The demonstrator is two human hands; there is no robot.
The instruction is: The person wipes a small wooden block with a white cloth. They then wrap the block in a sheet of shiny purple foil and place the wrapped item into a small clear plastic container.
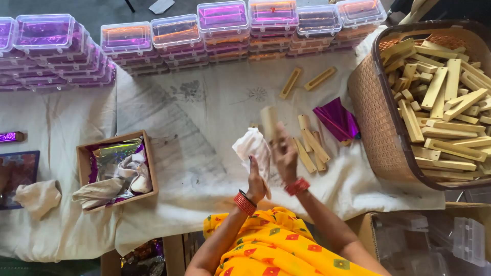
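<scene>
Both forearms are raised from the lower edge, bent at the elbows. The left hand is held upright with fingers curled closed. The right hand is blurred, its fingers closed, close beside the left.

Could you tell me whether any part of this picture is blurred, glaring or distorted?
Head view: the right hand and the wooden piece it holds are motion-blurred; the left hand with the white cloth is sharper; the clear plastic boxes show glare on their lids; the basket bulges at the frame edge.
</scene>
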